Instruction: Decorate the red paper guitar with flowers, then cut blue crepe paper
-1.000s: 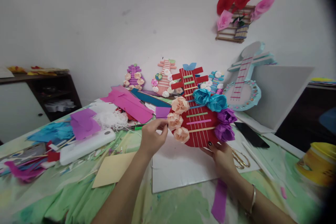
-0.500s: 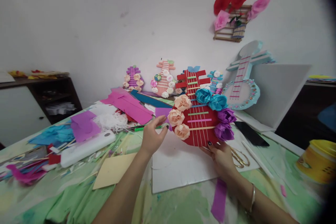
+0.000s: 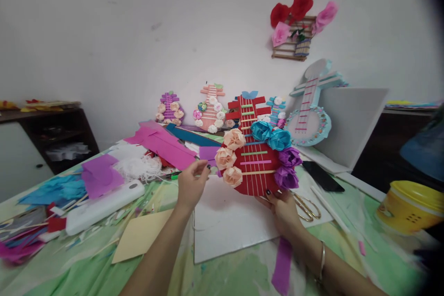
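Note:
My right hand (image 3: pixel 286 212) grips the lower edge of a red model lute (image 3: pixel 258 175), keeping it upright above a white board (image 3: pixel 236 222). The lute has pale strings, coloured cross strips and a blue leaf shape at its top. Peach paper flowers (image 3: pixel 226 157) line its left side. Blue flowers (image 3: pixel 270 135) and purple flowers (image 3: pixel 287 168) are on its right. Left of the lute, apart from it, my left hand (image 3: pixel 192 185) has thumb and fingertips drawn together; anything between them is too small to make out.
Gold-handled scissors (image 3: pixel 307 208) and a black phone (image 3: pixel 322 175) lie to the right, near a yellow tub (image 3: pixel 411 208). Coloured paper (image 3: pixel 163 143), white string (image 3: pixel 138 166) and a white glue gun-like bar (image 3: pixel 104 206) crowd the left. Other model lutes (image 3: pixel 209 111) stand at the wall.
The view has shifted, so most things sit slightly further left and lower. My left hand has drawn away from the peach flowers, its thumb and fingers closer together. The right hand keeps its hold.

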The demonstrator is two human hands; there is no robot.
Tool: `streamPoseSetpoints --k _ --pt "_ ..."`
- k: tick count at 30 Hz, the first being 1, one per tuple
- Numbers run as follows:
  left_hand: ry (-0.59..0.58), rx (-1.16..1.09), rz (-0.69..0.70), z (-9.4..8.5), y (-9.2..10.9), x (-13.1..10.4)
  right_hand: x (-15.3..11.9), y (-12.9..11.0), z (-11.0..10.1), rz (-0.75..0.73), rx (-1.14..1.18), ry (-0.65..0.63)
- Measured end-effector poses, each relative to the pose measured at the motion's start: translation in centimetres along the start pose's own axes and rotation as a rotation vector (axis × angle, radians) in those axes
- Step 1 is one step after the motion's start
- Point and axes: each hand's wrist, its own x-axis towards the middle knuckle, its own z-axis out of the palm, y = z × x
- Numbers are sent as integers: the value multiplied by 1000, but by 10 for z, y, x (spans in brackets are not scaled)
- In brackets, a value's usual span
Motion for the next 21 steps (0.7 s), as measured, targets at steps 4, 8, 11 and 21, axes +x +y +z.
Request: streamPoseSetpoints --k 4,8,11,21 --pt "29 60 79 1 -2 -2 1 2 2 1 24 6" --pt "100 210 289 -2 4 -5 2 4 2 8 42 8" --pt "112 344 487 -1 17 -7 1 6 1 13 44 11" --pt "-282 782 815 41 80 10 0 12 0 10 54 -33"
